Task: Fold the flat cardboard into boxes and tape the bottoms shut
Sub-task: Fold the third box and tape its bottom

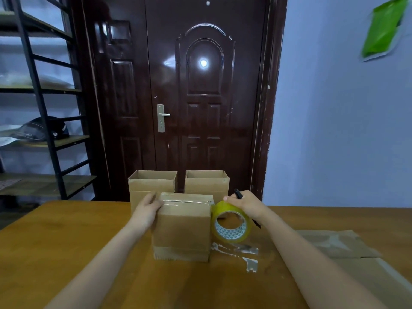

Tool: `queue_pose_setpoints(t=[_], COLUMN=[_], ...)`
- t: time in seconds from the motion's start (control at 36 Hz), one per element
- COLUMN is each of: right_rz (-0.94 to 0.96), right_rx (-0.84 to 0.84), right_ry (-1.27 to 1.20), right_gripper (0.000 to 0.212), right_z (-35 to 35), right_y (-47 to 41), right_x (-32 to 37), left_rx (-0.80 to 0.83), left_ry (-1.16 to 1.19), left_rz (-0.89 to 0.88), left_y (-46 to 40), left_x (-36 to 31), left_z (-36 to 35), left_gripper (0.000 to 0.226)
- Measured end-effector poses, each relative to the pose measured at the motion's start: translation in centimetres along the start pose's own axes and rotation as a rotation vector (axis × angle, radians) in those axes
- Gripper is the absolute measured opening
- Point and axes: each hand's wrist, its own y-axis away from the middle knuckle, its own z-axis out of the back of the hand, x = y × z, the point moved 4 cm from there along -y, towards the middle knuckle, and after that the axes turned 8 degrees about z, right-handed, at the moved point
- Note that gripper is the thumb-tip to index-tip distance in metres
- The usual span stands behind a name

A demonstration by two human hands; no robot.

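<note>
Flat cardboard is laid on the tabletop at the right. At the middle, an upturned box with its taped bottom up is steadied by the left hand, fingers straight. A yellowish tape roll is gripped by the right hand, together with a black pen. Behind, two open boxes are seen; their contents cannot be told.

Storeroom-like room, dark panelled door, metal shelving, wooden table
</note>
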Motion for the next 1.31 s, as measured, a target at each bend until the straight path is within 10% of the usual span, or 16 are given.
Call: queue_pose_setpoints(t=[0.11, 0.28, 0.56, 0.92, 1.08, 1.31], right_rz=[-0.001, -0.03, -0.03, 0.196, 0.1, 0.001], right_rx=[0.019, -0.007, -0.074, -1.101, -0.941, -0.588], right_ry=[0.021, -0.002, 0.076, -0.184, -0.551, -0.66], right_gripper=[0.047, 0.048, 0.047, 0.036, 0.064, 0.015], right_z=[-0.3, -0.2, 0.1, 4.7, 2.5, -2.3], right_y=[0.1, 0.6, 2.2, 7.2, 8.5, 8.0], right_x=[0.4, -0.1, -0.3, 2.0, 3.0, 2.8], left_rx=[-0.038, 0.413, 0.291, 0.277, 0.264, 0.282], left_ry=[-0.463, -1.078, -1.072, -0.998, -0.986, -0.916], left_rz=[-0.415, -0.559, -0.605, -0.551, -0.558, -0.524], left_y=[0.8, 1.2, 0.5, 0.8, 0.6, 0.1], left_x=[-3.8, -4.2, -3.1, -3.5, -3.5, -3.3], left_z=[-1.3, -7.1, -7.3, -7.3, -7.3, -7.2], left_gripper=[0.052, 0.091, 0.066, 0.066, 0.066, 0.068])
